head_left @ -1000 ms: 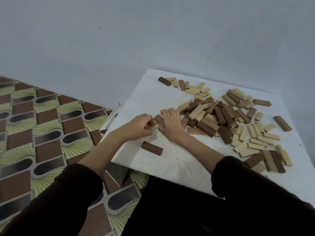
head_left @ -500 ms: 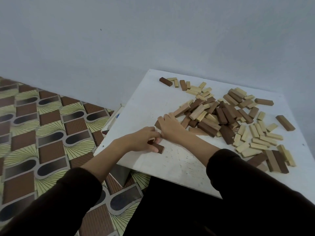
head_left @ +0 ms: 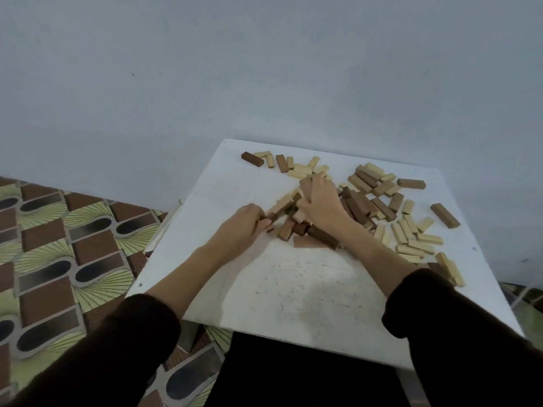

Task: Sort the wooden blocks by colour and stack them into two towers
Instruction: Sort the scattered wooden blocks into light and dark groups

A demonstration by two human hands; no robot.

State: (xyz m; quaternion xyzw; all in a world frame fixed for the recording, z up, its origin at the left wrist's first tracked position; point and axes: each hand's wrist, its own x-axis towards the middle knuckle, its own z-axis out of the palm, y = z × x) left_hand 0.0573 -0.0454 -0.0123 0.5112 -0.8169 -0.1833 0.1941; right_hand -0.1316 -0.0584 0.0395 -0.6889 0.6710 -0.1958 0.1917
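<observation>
Where the pile (head_left: 357, 205) of brown and pale blocks sprawls across the white table (head_left: 293, 289), the right hand (head_left: 321, 202) rests on the pile's left part, fingers curled round a brown block (head_left: 305, 185). At the pile's left edge the left hand (head_left: 242, 224) curls its fingers against a dark block (head_left: 272, 217); blur hides whether it grips.

Open tabletop (head_left: 293, 289) lies near; scattered blocks (head_left: 360, 204) crowd the far half.

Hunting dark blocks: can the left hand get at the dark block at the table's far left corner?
Probably yes: only bare table lies between the left hand and the corner block, with nothing blocking the way.
</observation>
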